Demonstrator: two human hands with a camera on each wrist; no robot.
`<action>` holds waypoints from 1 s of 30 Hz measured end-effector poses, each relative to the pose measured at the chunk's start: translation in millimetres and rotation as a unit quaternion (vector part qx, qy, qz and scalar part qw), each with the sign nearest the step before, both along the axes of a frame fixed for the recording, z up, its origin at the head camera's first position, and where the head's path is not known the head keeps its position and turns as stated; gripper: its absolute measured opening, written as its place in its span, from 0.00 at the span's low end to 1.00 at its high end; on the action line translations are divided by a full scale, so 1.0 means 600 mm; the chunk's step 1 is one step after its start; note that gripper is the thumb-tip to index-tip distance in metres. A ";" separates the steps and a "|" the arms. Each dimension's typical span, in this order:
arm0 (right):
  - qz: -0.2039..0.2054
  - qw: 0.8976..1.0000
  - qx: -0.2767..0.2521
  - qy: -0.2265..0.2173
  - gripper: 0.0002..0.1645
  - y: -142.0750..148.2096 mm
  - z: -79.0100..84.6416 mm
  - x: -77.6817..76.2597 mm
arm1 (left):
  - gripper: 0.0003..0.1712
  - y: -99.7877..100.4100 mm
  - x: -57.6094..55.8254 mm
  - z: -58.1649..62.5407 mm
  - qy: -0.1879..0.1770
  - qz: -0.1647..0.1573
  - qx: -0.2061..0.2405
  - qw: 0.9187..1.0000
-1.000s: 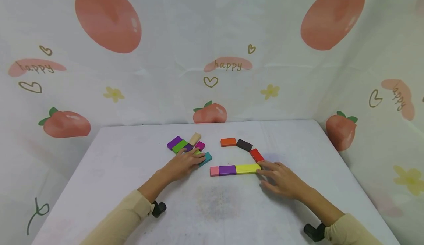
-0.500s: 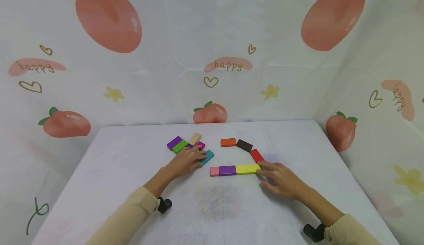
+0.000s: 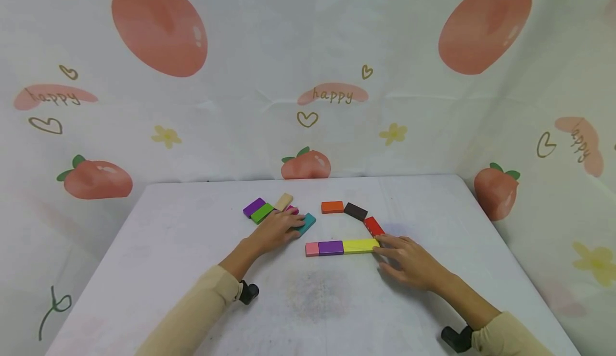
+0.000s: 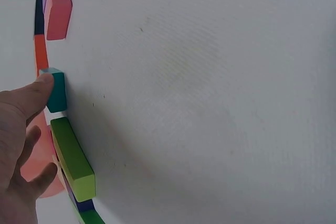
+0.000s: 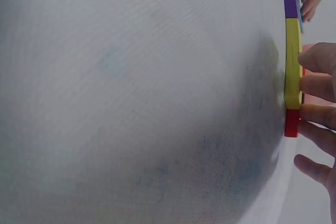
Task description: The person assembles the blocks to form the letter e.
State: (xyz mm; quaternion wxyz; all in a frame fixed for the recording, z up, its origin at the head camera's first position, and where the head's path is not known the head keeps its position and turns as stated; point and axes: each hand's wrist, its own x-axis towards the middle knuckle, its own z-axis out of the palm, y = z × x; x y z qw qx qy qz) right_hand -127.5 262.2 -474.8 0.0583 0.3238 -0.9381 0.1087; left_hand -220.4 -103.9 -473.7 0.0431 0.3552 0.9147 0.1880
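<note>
My left hand (image 3: 275, 231) pinches the teal block (image 3: 308, 221) near its left end, thumb on the near side. In the left wrist view, the thumb lies against the upper part of this teal block (image 4: 58, 95), and two other fingers are off it. My right hand (image 3: 411, 262) rests with extended fingers at the right end of the yellow block (image 3: 360, 246) and the near end of the red block (image 3: 374, 226). Fingertips touch both in the right wrist view. A purple block (image 3: 330, 247) and a pink block (image 3: 312, 248) continue the row left of the yellow one.
Behind the row, an orange block (image 3: 332, 207) and a black block (image 3: 355, 211) lead to the red one. Left of them lie a purple block (image 3: 253, 207), a green block (image 3: 262, 213), a beige block (image 3: 284, 201) and a magenta block, partly hidden. The white table (image 3: 192, 249) meets a printed cloth.
My left hand has moved right and slightly away, taking the teal block with it, apart from the loose blocks. My right hand and the row have stayed put.
</note>
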 end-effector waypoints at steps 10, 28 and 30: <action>0.001 1.000 -0.004 0.004 0.22 0.001 -0.002 0.000 | 0.23 0.017 -0.004 0.002 -0.006 0.015 0.003 1.000; 0.001 1.000 -0.011 0.004 0.22 -0.001 0.000 0.000 | 0.22 0.035 -0.015 0.001 0.016 0.021 -0.008 1.000; 0.002 1.000 -0.012 0.005 0.22 -0.001 0.000 0.000 | 0.22 0.035 -0.016 0.000 0.019 0.021 -0.008 1.000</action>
